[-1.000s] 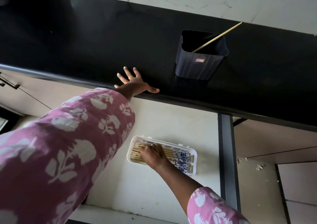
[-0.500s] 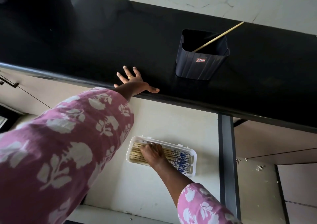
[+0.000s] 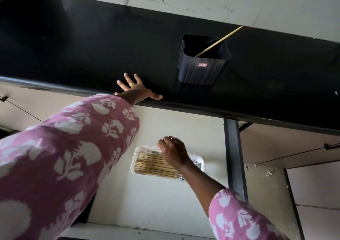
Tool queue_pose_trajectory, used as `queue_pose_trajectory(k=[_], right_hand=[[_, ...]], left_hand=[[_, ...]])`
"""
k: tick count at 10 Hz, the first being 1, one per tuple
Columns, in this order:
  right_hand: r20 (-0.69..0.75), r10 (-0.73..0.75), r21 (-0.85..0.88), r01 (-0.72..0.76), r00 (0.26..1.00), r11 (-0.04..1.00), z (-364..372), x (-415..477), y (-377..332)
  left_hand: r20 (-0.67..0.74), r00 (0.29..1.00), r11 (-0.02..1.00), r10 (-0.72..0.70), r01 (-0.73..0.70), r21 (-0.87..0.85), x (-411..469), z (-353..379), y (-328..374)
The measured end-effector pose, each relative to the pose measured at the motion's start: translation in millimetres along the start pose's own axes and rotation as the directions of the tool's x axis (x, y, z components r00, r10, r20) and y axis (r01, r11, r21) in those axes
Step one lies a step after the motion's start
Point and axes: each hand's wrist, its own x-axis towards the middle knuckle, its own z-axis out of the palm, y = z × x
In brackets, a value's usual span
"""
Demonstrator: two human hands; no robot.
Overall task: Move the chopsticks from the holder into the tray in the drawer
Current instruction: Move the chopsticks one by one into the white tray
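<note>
Right hand (image 3: pixel 172 151) noted shifted off the laid chopsticks (image 3: pixel 152 164) to the far rim of the tray (image 3: pixel 133 166), fingers curled, hold indeterminable; left hand (image 3: pixel 137 91) spread flat on surface (image 3: pixel 73 46); last chopstick (image 3: pixel 219 41), leaning in holder (image 3: pixel 202 70), judged light, stiff, best pinched near its raised end.

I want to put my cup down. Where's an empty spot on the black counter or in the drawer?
The counter is bare left of the left hand and right of the holder. The drawer floor is bare in front of the tray. The tray is crowded: chopsticks and the right hand.
</note>
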Motion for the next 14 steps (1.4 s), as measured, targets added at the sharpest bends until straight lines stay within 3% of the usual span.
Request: queue_pose_trajectory(k=[2, 4, 5, 6, 7, 8, 9, 10, 11, 12, 13, 14], right_hand=[[-0.437, 0.075, 0.040, -0.064, 0.896, 0.997, -45, 25, 42], [-0.712, 0.108, 0.010, -0.144, 0.694, 0.990, -105, 71, 95], [-0.779, 0.158, 0.014, -0.235, 0.606, 0.972, -135, 96, 123], [-0.760, 0.314, 0.112, -0.361, 0.568, 0.926, -158, 122, 149], [-0.533, 0.651, 0.348, -0.561, 0.541, 0.751, -172, 148, 176], [-0.167, 0.860, 0.442, -0.743, 0.482, 0.502, -176, 173, 202], [0.120, 0.885, 0.634, -0.720, 0.450, 0.281, -172, 191, 220], [0.193, 0.867, 0.704, -0.681, 0.459, 0.203, -168, 200, 230], [0.146, 0.874, 0.721, -0.655, 0.463, 0.227, -168, 205, 234], [0.161, 0.898, 0.817, -0.565, 0.409, 0.111, -173, 208, 236], [0.268, 0.911, 0.872, -0.480, 0.314, -0.091, -183, 211, 237], [0.227, 0.930, 0.899, -0.430, 0.290, -0.086, -187, 214, 233]], left_hand=[[-0.007, 1.000, 1.000, 0.011, -0.011, -0.009, -8, -1, 1], [0.001, 1.000, 1.000, -0.001, 0.001, 0.000, -8, -1, 2], [0.001, 1.000, 1.000, -0.010, 0.010, 0.004, -5, -1, 2], [0.003, 1.000, 1.000, -0.017, 0.017, 0.003, -2, 0, 1], [0.005, 1.000, 1.000, -0.015, 0.015, 0.000, 2, 3, -1], [0.010, 1.000, 1.000, -0.026, 0.025, 0.008, 4, 4, -1], [0.016, 0.999, 0.999, -0.048, 0.048, 0.018, 6, 4, 0], [0.018, 0.998, 0.998, -0.058, 0.057, 0.029, 6, 4, 0], [0.017, 0.999, 0.998, -0.051, 0.051, 0.026, 3, 2, 3], [0.017, 0.999, 0.998, -0.052, 0.051, 0.025, 0, 0, 4], [0.022, 0.999, 0.999, -0.047, 0.046, 0.025, 0, 0, 3], [0.023, 0.999, 0.999, -0.049, 0.048, 0.025, 0, -1, 3]])
